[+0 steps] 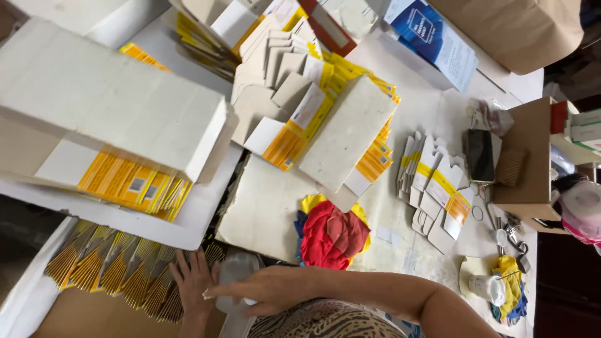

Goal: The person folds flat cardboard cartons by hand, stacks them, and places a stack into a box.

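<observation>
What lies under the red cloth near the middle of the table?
The red cloth sits on yellow and blue cloths, whose edges poke out on its far side and along one edge. Its other edge overlaps a grey cardboard sheet. Whatever lies beneath the pile's middle is covered.

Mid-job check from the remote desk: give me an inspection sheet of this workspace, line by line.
Surface: white table, stained, mostly covered with flat carton blanks.
Job's things: translucent plastic bottle under both hands; fanned row of yellow-striped flat cartons beside them.
Clutter: red, yellow and blue cloth bundle; stacks of yellow-and-white carton blanks; smaller blank pile; dark phone; brown cardboard box; clear cup on rags.
Grippers: left hand flat, fingers spread on the cartons; right hand laid across the bottle, fingers extended.
Cables: nothing seen.
Surroundings: large brown paper sheet at the far edge; blue-and-white leaflet.
</observation>
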